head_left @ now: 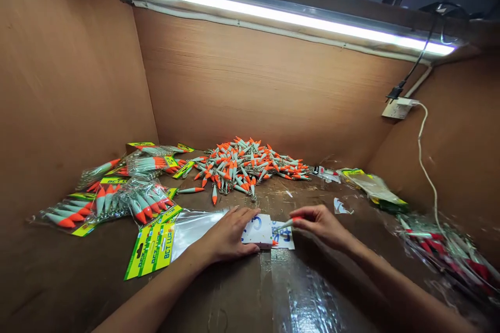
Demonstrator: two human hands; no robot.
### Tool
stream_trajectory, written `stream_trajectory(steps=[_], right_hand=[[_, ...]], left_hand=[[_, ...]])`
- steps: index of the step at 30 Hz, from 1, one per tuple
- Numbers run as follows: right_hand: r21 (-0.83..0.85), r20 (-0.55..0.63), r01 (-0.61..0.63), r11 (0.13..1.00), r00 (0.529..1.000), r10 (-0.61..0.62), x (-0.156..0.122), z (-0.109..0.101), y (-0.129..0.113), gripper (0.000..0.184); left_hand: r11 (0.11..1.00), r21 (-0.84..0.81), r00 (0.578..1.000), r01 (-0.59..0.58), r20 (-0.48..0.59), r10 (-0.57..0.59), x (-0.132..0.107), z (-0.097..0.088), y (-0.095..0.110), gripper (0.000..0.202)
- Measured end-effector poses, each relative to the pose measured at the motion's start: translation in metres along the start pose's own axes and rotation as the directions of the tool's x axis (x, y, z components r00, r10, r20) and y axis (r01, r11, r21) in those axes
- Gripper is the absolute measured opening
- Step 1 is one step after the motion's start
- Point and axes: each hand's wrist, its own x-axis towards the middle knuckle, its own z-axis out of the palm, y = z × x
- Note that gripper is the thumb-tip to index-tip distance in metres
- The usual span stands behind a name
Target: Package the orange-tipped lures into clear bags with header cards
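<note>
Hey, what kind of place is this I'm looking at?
Probably a small packing bench for fishing lures: there's a heap of pale-and-orange spindle-shaped lures, flat clear plastic bags with yellow-and-green "BCT LURE" headers, and a long white tube light above a brown wood-like back wall.

Right here, the brown worktop (pixel 238 296): heaped orange-tipped lures (pixel 246 166) at the back, filled packets (pixel 150 200) left, flat yellow-headed bags (pixel 156 247) nearer, a lettered white box (pixel 261 229) mid-bench, yellow-edged packets (pixel 369 187) right, and, blurred at far right, what look like bagged red-and-white lures (pixel 433 244).
</note>
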Motion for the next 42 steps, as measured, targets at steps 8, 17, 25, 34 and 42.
stream_trajectory(steps=[8,17,25,34,42], right_hand=[[-0.293,0.0,0.132,0.947,0.991,-0.138,0.006,0.052,-0.016,0.017],[-0.143,0.268,0.265,0.954,0.938,-0.22,0.03,0.029,-0.018,0.018],[-0.539,-0.247,-0.249,0.805,0.96,0.131,0.143,-0.013,0.004,0.036],[-0.723,-0.166,-0.235,0.65,0.972,0.168,0.231,-0.038,0.005,0.031],[-0.806,-0.063,-0.162,0.569,0.98,0.189,0.244,-0.042,0.015,0.031]], left_hand=[[0.999,-0.034,1.0,0.016,0.013,-0.016,0.0,0.002,-0.002,0.083],[0.998,-0.044,0.999,0.05,0.025,-0.049,-0.003,0.002,-0.002,0.087],[1.0,0.02,1.0,0.0,0.018,0.0,-0.002,-0.001,0.0,0.094],[0.997,0.071,0.998,0.019,0.051,-0.023,-0.001,-0.007,0.003,0.103],[0.997,0.072,0.996,0.025,0.085,-0.031,-0.002,-0.004,0.003,0.101]])
